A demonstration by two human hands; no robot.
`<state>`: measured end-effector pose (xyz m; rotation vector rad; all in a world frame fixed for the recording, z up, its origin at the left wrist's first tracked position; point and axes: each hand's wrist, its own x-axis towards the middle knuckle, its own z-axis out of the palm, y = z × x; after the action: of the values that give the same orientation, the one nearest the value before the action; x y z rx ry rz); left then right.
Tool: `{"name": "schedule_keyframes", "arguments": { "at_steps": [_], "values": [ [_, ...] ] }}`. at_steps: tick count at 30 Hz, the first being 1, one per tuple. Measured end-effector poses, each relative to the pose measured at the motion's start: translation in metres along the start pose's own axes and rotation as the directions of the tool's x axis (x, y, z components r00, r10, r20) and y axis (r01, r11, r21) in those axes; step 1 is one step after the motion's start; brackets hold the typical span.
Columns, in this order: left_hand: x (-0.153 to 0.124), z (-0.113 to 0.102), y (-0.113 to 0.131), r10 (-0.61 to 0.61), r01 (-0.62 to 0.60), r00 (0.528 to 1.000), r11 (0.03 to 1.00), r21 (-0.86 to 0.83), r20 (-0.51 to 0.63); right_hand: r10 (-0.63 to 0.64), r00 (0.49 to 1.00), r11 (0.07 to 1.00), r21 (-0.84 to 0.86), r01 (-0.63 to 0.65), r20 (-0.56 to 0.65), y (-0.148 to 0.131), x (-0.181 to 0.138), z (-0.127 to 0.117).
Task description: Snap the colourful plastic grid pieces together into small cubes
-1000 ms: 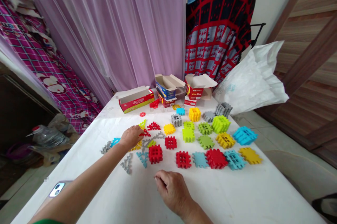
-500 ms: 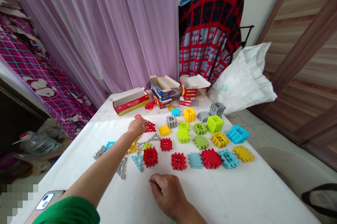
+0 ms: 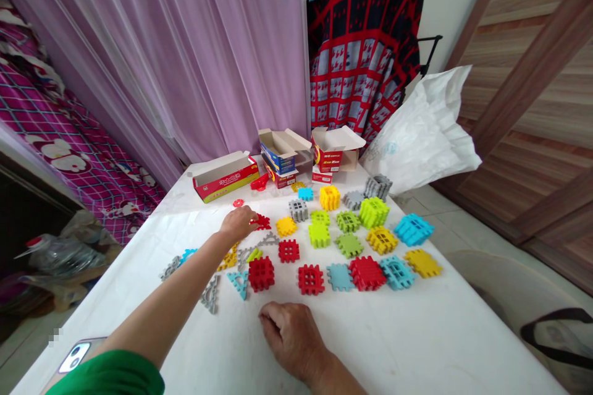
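Observation:
My left hand [image 3: 238,223] reaches across the white table [image 3: 417,333], its fingers curled over a red triangular piece [image 3: 262,221] among flat triangle pieces; what it grips is partly hidden. My right hand [image 3: 290,336] rests on the table near the front edge, fingers curled under, with nothing visible in it. Just beyond it lie a red waffle block [image 3: 261,273], another red one [image 3: 310,279] and a blue triangle [image 3: 239,284]. Many coloured waffle blocks spread to the right, among them a light-blue block [image 3: 414,229] and a green block [image 3: 373,212].
Open cardboard boxes, a long red one [image 3: 225,175] and a blue one [image 3: 281,157], stand at the table's far edge. A white plastic bag [image 3: 419,135] lies at the far right. A phone [image 3: 74,356] sits at the near left corner. Purple curtain behind.
My left hand moved farther away from the yellow and grey triangles to the red triangular piece. The view shifted slightly; my right hand stayed in place.

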<state>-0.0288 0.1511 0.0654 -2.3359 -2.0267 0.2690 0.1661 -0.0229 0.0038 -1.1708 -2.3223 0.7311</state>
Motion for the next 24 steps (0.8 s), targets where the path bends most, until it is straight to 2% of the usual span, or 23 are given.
{"name": "schedule_keyframes", "arguments": {
  "at_steps": [5,10,17,24],
  "values": [
    [-0.011,0.0,0.007,0.016,-0.016,1.0,1.0,0.017,-0.008,0.002,1.0,1.0,-0.001,-0.002,-0.005,0.001,0.001,0.001],
    [-0.011,0.003,0.012,0.009,-0.009,1.0,0.999,0.045,-0.016,0.001,1.0,1.0,-0.009,-0.001,0.004,0.001,0.002,0.0],
    [-0.002,0.001,0.016,0.026,-0.023,0.999,0.998,0.059,-0.047,-0.003,1.0,1.0,-0.004,0.003,-0.005,0.001,0.002,0.0],
    [0.019,0.0,0.023,-0.006,0.01,0.996,0.999,0.044,-0.094,-0.006,1.0,1.0,-0.004,0.006,-0.006,-0.001,0.001,0.0]
  ]
}}
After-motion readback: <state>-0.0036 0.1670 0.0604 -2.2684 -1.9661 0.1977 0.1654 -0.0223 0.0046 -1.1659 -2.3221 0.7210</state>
